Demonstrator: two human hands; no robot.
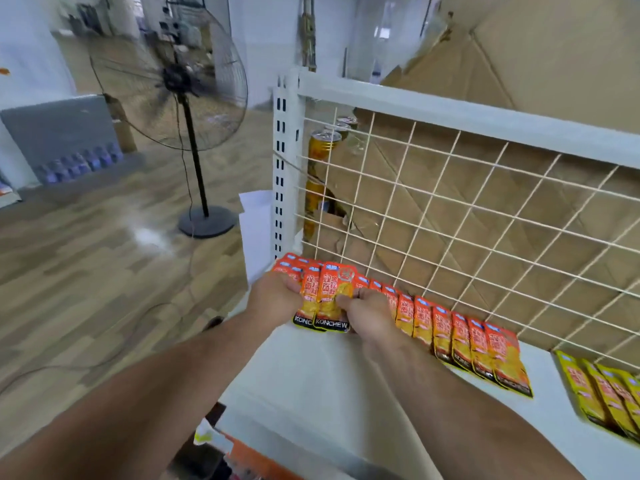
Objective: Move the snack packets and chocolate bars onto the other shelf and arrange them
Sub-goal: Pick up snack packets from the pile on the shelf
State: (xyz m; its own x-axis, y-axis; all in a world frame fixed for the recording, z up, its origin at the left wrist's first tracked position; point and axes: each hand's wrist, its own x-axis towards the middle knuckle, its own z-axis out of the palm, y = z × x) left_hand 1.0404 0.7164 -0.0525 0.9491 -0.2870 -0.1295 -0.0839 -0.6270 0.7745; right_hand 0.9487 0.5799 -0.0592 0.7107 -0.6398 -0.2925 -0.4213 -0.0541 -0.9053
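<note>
A: We have both hands on the front orange foil snack packets (pixel 327 299) at the left end of the white metal shelf (pixel 311 393). Our left hand (pixel 273 294) has its fingers curled shut around the left edge of the bunch, and our right hand (pixel 369 311) pinches the right edge, thumb (pixel 343 301) pressed on the printed face.

B: To do this well, we should judge the lean first. The orange row (pixel 464 341) slants back toward the white wire mesh panel (pixel 467 216), each packet overlapping the next, so we ought to set these at the same tilt with bottom edges level and the black label strip showing.

A: How many do we count?

B: Two packets clearly in our grip, with perhaps more behind; we cannot tell. To the right of our hand we count roughly nine orange ones, though the overlap makes that uncertain. Further right, well apart, lie about four yellow foil packets (pixel 602 393), cut by the frame edge. We see no chocolate bars. Behind the mesh stand gold drink cans (pixel 320 147), at least three.
</note>
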